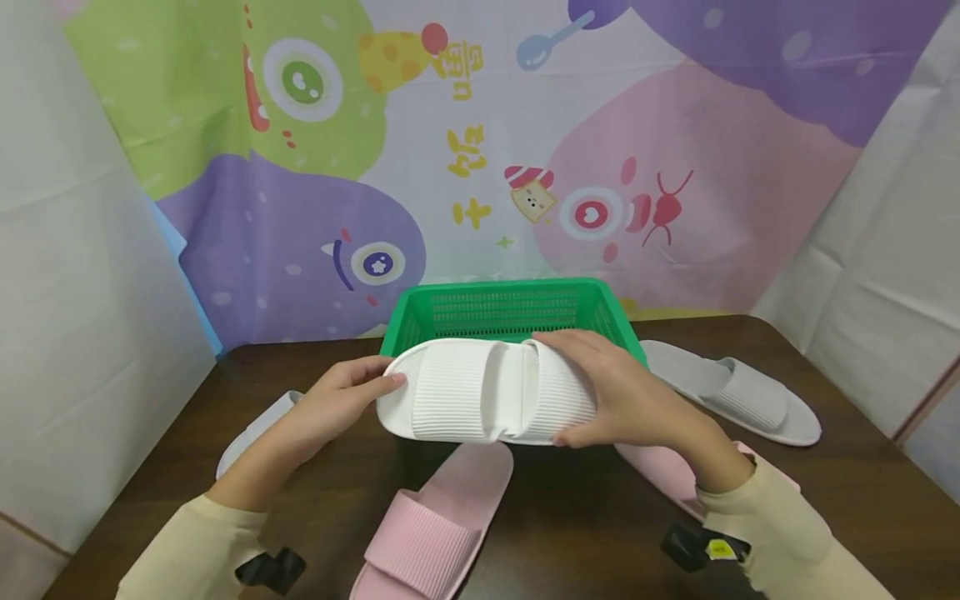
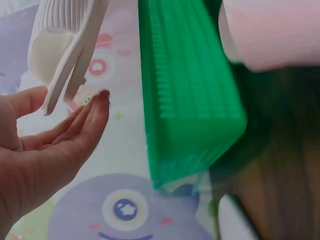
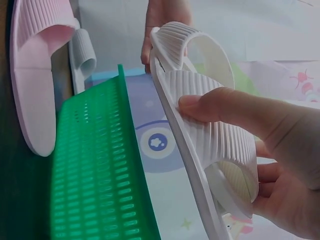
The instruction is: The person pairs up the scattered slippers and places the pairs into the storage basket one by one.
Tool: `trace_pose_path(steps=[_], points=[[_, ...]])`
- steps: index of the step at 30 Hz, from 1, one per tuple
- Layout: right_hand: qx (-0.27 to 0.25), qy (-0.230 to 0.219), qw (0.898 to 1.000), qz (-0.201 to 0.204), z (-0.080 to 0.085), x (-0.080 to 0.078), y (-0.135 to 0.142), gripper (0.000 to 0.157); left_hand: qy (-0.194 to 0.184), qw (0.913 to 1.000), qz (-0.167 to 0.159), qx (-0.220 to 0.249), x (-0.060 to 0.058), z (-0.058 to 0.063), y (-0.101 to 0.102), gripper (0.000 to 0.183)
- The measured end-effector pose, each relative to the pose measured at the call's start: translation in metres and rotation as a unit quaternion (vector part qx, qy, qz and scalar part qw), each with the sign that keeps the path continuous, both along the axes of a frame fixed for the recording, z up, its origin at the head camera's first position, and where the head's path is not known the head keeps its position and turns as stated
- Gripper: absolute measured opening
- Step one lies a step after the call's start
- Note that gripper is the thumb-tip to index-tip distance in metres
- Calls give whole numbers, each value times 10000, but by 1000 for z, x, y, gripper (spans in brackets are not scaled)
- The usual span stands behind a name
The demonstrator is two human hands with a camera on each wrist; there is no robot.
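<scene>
A: What's the biggest thing there?
B: A printed cloth (image 1: 480, 183) hanging behind the table (image 1: 562, 517), which has a dark brown top.
A: And on the table?
B: A green basket (image 1: 502, 312) near the cloth.
A: Where are the white slippers (image 1: 450, 400)?
B: Held up together in the air, sideways, in front of the near side of the basket as seen from the head.
A: Any others?
B: A grey slipper (image 1: 753, 396) right of the basket, a pink slipper (image 1: 423, 537) in front, a second pink slipper (image 1: 660, 475) partly hidden by the right forearm, and a pale slipper (image 1: 255, 433) behind the left forearm.
A: How are the fingers?
B: The right hand (image 1: 630, 396) grips one end of the white slippers, thumb pressed on a ribbed strap. The left hand (image 1: 333, 408) is at the other end, thumb against a sole, its other fingers loosely extended with a wide gap.
A: Smallest?
B: The black wristband (image 1: 272, 570) at the left sleeve.
</scene>
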State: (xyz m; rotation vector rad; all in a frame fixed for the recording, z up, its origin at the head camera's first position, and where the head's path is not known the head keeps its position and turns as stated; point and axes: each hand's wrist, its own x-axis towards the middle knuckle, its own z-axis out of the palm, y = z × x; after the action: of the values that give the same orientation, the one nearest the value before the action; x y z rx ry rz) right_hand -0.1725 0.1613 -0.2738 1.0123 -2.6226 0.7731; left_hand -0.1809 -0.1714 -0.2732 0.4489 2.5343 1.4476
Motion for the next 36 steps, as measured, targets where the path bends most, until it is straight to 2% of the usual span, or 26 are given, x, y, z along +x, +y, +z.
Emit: trace_pose_path(steps=[4, 12, 16, 24, 31, 36], points=[[-31, 74, 10000, 54, 0, -1, 1, 101, -695, 9945, -50, 781, -2, -5, 2, 51], [-29, 77, 9999, 111, -1, -2, 1, 101, -1180, 9796, -18, 1623, -4, -9, 6, 51], [43, 63, 9999, 119, -3, -4, 0, 101, -1246, 9784, 54, 1646, -6, -10, 6, 49], [85, 39, 9997, 210, -9, -5, -1, 101, -1183, 9827, -17, 1425, -4, -15, 5, 50], [-11, 194, 9991, 366, -8, -7, 1, 102, -957, 9837, 247, 1503, -1, -11, 8, 48], [-102, 134, 9997, 203, -7, -10, 10, 100, -881, 9840, 259, 1529, -2, -7, 3, 51]])
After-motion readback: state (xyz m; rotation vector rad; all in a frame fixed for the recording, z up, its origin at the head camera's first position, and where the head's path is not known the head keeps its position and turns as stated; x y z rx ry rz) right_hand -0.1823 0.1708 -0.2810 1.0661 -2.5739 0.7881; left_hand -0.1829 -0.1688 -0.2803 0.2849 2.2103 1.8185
